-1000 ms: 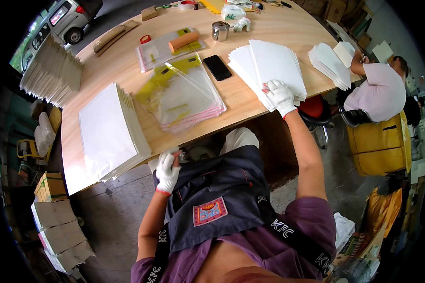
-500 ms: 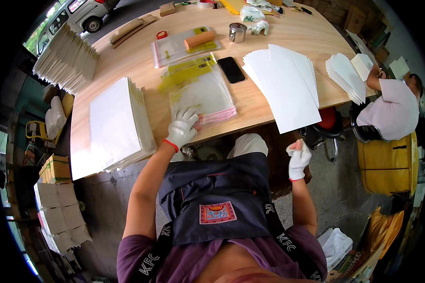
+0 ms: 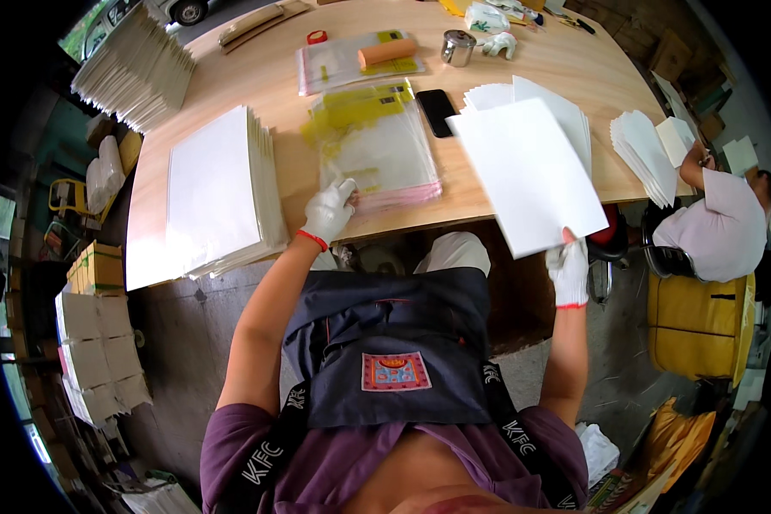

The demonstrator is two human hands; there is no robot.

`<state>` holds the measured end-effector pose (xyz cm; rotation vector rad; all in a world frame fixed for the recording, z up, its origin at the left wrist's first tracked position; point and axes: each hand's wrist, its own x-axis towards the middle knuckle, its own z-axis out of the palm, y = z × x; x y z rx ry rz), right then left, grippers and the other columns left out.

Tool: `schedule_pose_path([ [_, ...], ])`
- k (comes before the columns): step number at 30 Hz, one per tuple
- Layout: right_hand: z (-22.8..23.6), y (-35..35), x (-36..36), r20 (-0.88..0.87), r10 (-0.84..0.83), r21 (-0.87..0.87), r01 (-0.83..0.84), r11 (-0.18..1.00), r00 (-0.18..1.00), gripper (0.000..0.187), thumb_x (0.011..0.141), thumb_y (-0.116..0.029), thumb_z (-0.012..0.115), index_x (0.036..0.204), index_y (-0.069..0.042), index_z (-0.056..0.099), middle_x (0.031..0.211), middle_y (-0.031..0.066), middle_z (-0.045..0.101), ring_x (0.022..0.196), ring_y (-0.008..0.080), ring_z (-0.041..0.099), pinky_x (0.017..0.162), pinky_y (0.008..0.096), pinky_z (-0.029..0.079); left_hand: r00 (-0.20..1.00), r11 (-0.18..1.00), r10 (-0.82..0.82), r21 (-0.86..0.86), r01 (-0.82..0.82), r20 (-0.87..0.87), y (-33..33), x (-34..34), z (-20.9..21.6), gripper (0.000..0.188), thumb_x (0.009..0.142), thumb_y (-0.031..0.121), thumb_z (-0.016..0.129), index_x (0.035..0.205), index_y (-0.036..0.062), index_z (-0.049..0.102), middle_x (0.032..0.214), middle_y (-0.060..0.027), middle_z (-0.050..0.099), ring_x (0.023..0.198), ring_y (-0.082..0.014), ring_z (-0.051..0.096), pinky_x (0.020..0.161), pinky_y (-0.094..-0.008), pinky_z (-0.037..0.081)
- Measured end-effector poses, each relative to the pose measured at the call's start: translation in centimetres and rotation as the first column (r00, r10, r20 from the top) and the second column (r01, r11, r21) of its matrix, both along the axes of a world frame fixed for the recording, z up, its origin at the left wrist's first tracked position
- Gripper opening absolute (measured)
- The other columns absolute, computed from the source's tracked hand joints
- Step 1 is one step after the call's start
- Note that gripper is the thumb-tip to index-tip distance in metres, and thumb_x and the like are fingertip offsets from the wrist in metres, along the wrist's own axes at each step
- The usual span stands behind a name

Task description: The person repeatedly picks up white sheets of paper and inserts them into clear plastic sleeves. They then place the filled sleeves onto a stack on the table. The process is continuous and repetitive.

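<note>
In my gloved right hand (image 3: 567,267) is a white card sheet (image 3: 531,176), pinched at its near edge with the thumb on top. The sheet is lifted, tilted over the fanned stack of white cards (image 3: 576,128). My gloved left hand (image 3: 329,214) is at the near left corner of a pile of clear plastic bags (image 3: 385,163), its fingers closed on the edge of the top bag. These bags have yellow printing at the far end and a pink strip along the near edge. Just beyond the cards' left side lies a black phone (image 3: 437,113).
Left of the bags lies a stack of filled white packets (image 3: 210,184), with a taller stack (image 3: 137,73) behind. Farther back are more plastic bags (image 3: 334,64), an orange roll (image 3: 387,53), red tape (image 3: 317,37) and a metal cup (image 3: 458,49). Another person (image 3: 715,224) sits at the right.
My right hand has taken hold of a white sheet and raised it off the stack. The left hand's spread fingers have curled in at the bag's edge. The view has shifted slightly.
</note>
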<state>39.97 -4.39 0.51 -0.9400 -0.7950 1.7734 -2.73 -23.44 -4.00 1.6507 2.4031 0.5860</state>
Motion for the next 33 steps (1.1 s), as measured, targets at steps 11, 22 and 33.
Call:
schedule_pose_path([
  [11, -3.6, -9.8, -0.7, -0.138, 0.45, -0.268, -0.471, 0.841, 0.882, 0.045, 0.088, -0.02, 0.059, 0.127, 0.001, 0.052, 0.105, 0.0121, 0.067, 0.082, 0.0175, 0.067, 0.068, 0.0281, 0.055, 0.999, 0.996, 0.035, 0.087, -0.036, 0.016, -1.4, 0.6, 0.4, 0.032, 0.072, 0.005, 0.063, 0.103, 0.0157, 0.059, 0.108, -0.0065, 0.06, 0.097, -0.0314, 0.06, 0.076, -0.0431, 0.052],
  [22, -5.9, -11.0, -2.2, -0.211, 0.216, -0.373, -0.283, 0.884, 0.953, 0.028, 0.092, -0.012, 0.056, 0.116, 0.001, 0.058, 0.11, 0.0129, 0.065, 0.101, 0.0245, 0.065, 0.087, 0.0363, 0.054, 0.806, 0.982, -0.082, 0.183, -0.034, 0.586, -0.4, -1.0, 2.2, 0.046, 0.079, -0.014, 0.042, 0.117, 0.0045, 0.061, 0.095, -0.0089, 0.06, 0.082, -0.0113, 0.047, 0.077, -0.0235, 0.043],
  [33, -4.0, -13.8, -6.1, -0.181, 0.278, -0.234, -0.316, 0.919, 0.943, 0.036, 0.095, -0.015, 0.053, 0.127, 0.001, 0.05, 0.122, 0.0134, 0.059, 0.111, 0.0246, 0.06, 0.096, 0.038, 0.05, 0.988, 0.907, 0.141, 0.392, -0.152, 0.058, -3.4, 2.7, 2.5, 0.047, 0.07, -0.007, 0.054, 0.113, 0.0135, 0.058, 0.1, -0.0062, 0.06, 0.075, -0.0256, 0.062, 0.064, -0.0375, 0.051],
])
